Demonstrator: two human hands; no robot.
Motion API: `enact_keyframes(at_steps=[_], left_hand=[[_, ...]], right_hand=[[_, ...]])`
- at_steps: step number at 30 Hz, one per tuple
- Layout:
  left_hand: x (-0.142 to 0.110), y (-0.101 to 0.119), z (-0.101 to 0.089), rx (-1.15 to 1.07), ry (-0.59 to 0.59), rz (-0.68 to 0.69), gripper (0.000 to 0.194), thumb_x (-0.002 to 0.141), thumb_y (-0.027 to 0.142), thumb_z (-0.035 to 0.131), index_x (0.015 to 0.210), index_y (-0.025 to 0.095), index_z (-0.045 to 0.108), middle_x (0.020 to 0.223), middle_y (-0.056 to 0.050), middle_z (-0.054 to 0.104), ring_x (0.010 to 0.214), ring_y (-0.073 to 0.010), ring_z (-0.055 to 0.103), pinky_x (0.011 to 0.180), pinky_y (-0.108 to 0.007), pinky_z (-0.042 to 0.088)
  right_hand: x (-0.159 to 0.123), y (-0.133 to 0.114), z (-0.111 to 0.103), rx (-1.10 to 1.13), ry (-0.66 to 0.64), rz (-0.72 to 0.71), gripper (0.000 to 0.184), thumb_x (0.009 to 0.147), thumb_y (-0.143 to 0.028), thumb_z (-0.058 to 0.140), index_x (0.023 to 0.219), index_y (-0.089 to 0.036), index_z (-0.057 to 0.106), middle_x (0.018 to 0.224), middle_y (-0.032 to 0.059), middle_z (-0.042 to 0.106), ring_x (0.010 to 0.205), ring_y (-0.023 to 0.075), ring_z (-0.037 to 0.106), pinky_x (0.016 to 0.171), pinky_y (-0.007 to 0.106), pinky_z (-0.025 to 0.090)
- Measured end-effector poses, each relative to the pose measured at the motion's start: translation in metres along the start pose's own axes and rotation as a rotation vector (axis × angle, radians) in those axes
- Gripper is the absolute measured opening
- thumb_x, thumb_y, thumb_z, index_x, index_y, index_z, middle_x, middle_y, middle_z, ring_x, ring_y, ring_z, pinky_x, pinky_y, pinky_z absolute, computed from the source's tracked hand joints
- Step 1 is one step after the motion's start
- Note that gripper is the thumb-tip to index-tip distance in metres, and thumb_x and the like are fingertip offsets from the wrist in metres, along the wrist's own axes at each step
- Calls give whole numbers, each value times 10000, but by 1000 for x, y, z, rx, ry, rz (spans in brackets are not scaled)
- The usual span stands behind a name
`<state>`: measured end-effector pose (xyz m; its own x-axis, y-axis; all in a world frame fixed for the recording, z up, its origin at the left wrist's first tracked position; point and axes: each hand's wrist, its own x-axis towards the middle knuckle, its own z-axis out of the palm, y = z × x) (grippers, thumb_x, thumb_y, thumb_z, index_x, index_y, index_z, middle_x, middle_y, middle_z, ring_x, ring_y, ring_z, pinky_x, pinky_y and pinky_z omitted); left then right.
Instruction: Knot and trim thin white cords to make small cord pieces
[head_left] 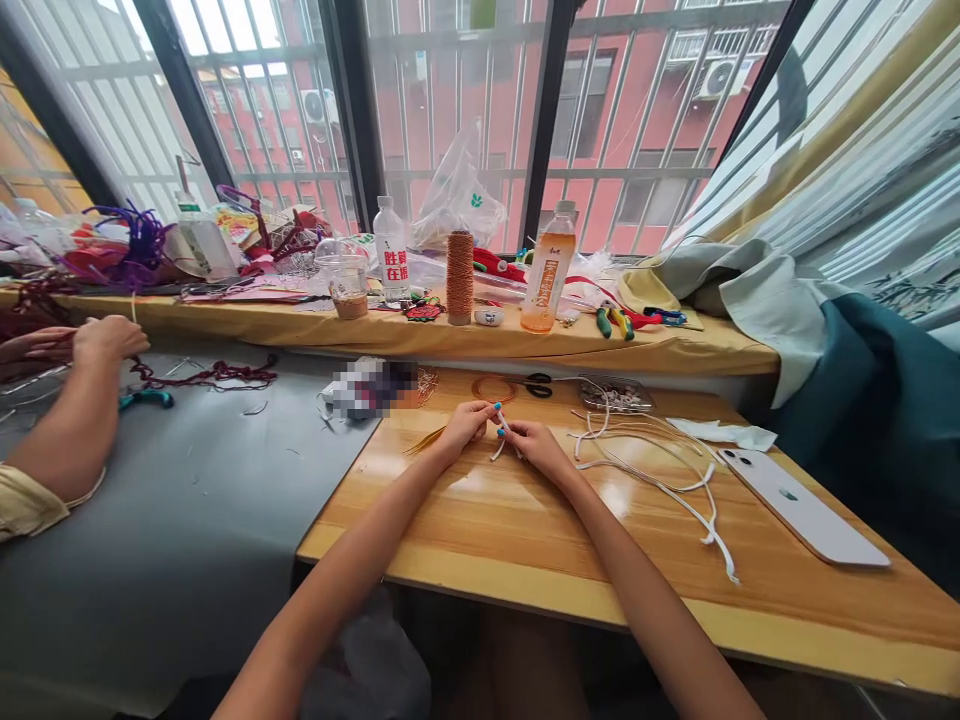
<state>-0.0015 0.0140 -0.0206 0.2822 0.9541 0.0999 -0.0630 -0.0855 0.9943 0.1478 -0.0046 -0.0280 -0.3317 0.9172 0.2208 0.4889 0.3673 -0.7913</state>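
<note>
Your two forearms (367,550) stretch up from the bottom edge of the frame, nearest of all, and draw together just below its middle. Beyond them, a barred window (450,120) fills the top, with pink walls outside. Grey covering (195,520) spreads across the lower left, beside the wooden tabletop (472,530) under your hands. Across the middle runs a ledge (420,343) draped in yellow cloth. At the left edge a co-worker's arm (82,430) reaches in, the hand near dark red strands (244,373). White phone (806,505) at right; just left of it, loose white cords (721,548) curve over the wood. On the ledge you see an orange drink bottle (550,270) right of centre, a clear bottle (391,255), and between them a brown spool (460,280). Your left hand (466,422) and right hand (534,443) — both closed, fingertips pinched — grip one short white cord (504,419) between them, just below the frame's centre. Black scissors (538,386) lie just beyond your right hand.
</note>
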Motion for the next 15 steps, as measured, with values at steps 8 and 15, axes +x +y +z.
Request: enact_keyframes(at_steps=[8,15], left_hand=[[5,-7,-1,113,-54,37,418,716,526,434,686,119,524,578,3,520,315,-14,244,335,-194,181],[-18,37,-32,1038,175,353,230,698,304,558,872,154,570,983,-111,548,906,-215,511,740,-288,390]], right_hand=[[1,3,1,27,3,-28,340,716,-434,464,745,-158,660,606,2,574,595,142,459,527,215,309],[1,6,-2,65,16,36,329,708,-381,453,715,-125,660,575,12,567,523,114,432,503,216,307]])
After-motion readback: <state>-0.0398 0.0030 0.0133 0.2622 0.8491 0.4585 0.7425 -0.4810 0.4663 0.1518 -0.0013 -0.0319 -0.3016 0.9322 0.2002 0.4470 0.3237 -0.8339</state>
